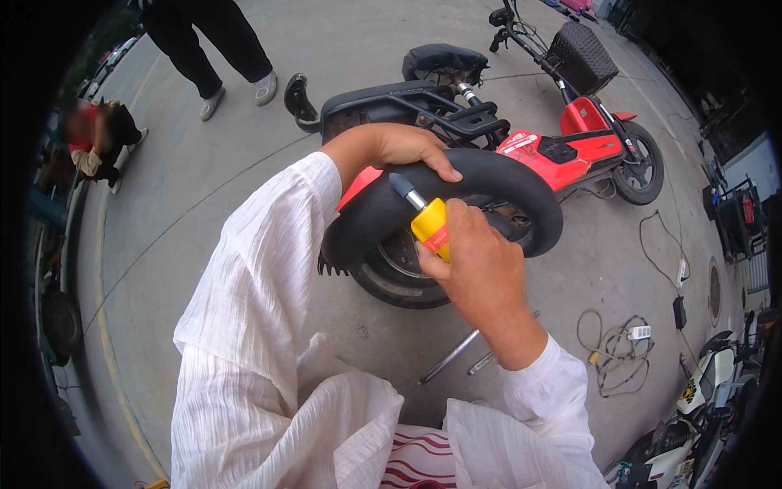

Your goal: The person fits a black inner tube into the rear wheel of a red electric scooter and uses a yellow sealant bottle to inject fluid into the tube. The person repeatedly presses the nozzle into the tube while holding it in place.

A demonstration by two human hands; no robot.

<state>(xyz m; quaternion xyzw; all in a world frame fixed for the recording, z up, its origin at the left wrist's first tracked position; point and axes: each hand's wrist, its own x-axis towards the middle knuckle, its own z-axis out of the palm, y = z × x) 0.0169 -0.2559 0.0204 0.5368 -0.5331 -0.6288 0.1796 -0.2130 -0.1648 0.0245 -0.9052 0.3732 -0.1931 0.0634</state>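
A bulging black inner tube [521, 191] arches over the rear wheel [399, 287] of a red electric scooter [562, 163]. My left hand [411, 148] lies across the tube's upper side, thumb bent down over its near surface and the other fingers partly hidden behind. In my right hand [485, 265] is a yellow-bodied hand tool [432, 226] with a bright metal shank and a dark tapered tip. That tip points up and left, at or very close to the tube's surface just below my left hand; contact cannot be made out.
Two metal bars [448, 357] lie on the concrete near my right forearm. A coiled cable with a white power strip [639, 332] is at the right. A parked white motorcycle [707, 381] stands lower right. One person stands at the back left; another person crouches far left.
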